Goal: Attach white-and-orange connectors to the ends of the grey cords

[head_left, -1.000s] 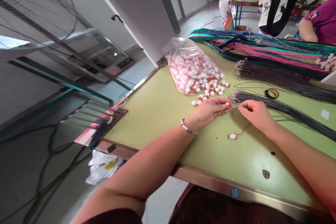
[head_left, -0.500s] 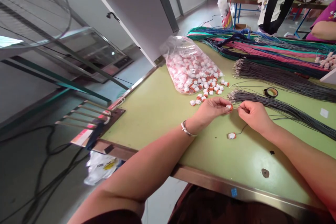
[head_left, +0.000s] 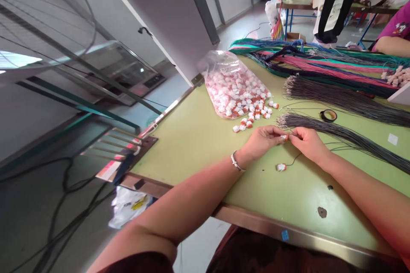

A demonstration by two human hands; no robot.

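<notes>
My left hand (head_left: 263, 140) pinches a small white and orange connector (head_left: 284, 137) between thumb and fingers. Right beside it, my right hand (head_left: 306, 140) is closed on a thin dark wire, its end at the connector's orange side; whether the tip is inside I cannot tell. Below the hands, another connector (head_left: 281, 167) lies on the green table (head_left: 192, 145) with a dark wire running from it. A bundle of dark wires (head_left: 333, 130) with metal tips lies just behind my right hand. Loose connectors (head_left: 243, 124) lie beyond my left hand.
A clear plastic bag (head_left: 227, 81) full of connectors lies open at the back. Behind are a second dark wire bundle (head_left: 336, 94) and coloured wires (head_left: 307, 62). A roll of tape (head_left: 328, 115) sits among them. A metal rack (head_left: 112, 145) juts from the left edge. Another person's arm (head_left: 392, 45) shows far right.
My two hands have come together, bringing the wire end up to the connector. The view has shifted slightly.
</notes>
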